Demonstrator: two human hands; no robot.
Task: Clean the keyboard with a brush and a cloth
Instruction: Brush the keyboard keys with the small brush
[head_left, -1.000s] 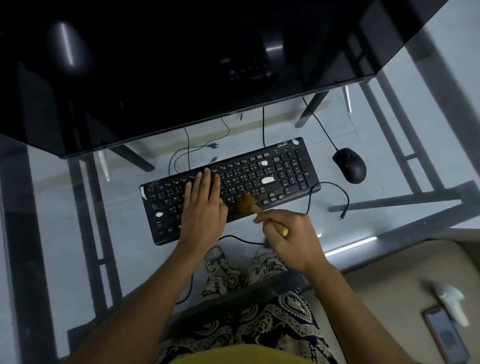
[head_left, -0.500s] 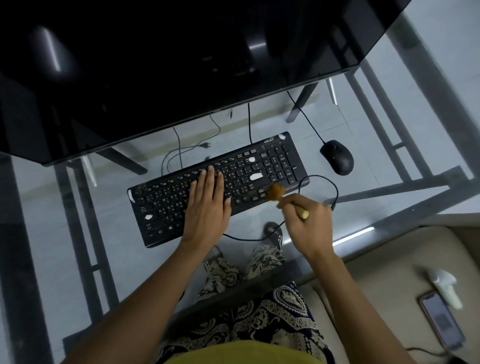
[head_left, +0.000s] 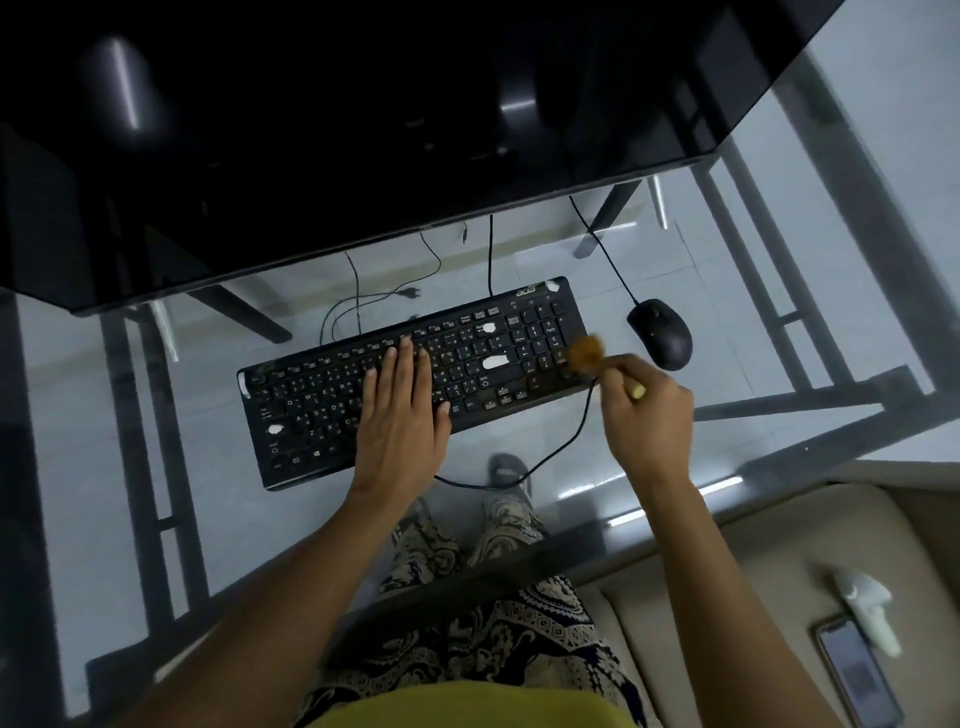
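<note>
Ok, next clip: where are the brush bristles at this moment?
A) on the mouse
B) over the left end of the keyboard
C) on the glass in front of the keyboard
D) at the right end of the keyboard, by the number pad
D: the brush, gripped by the right hand, has its blurred bristles at the keyboard's right edge, short of the mouse.

Black keyboard lies tilted at frame centre on glass desk. Left hand rests flat on keys. Right hand grips brush, blurred bristles at keyboard's right end. Mouse just right.
</note>
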